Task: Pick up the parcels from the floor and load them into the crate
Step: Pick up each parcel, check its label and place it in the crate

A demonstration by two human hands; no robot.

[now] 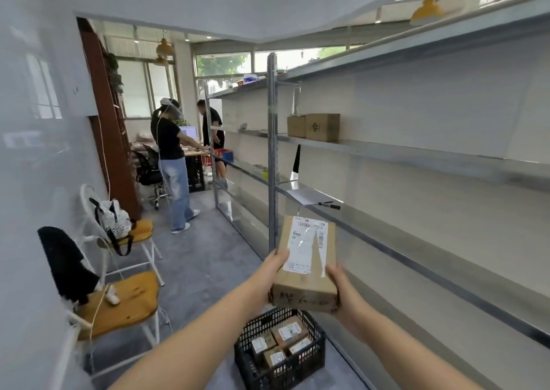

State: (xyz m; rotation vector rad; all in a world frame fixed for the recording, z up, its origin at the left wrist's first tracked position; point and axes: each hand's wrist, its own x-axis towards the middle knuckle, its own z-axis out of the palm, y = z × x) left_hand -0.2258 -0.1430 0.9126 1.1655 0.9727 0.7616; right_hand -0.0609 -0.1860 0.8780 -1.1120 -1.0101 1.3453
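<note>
I hold a brown cardboard parcel (pixel 306 273) with a white shipping label in front of me at about waist height, above the crate. My left hand (pixel 275 263) grips its left edge, thumb on top. My right hand (pixel 337 285) grips its right near corner. Below the parcel, a black plastic lattice crate (pixel 253 363) stands on the grey floor, with several small labelled cardboard parcels (pixel 288 331) lying inside it.
A long metal shelving rack (pixel 272 151) runs along the right; two cardboard boxes (pixel 314 126) sit on one shelf, paper and a pen (pixel 329 205) on a lower one. Two chairs (pixel 122 303) with yellow seats stand on the left. Two people (pixel 172 157) work at a desk farther back.
</note>
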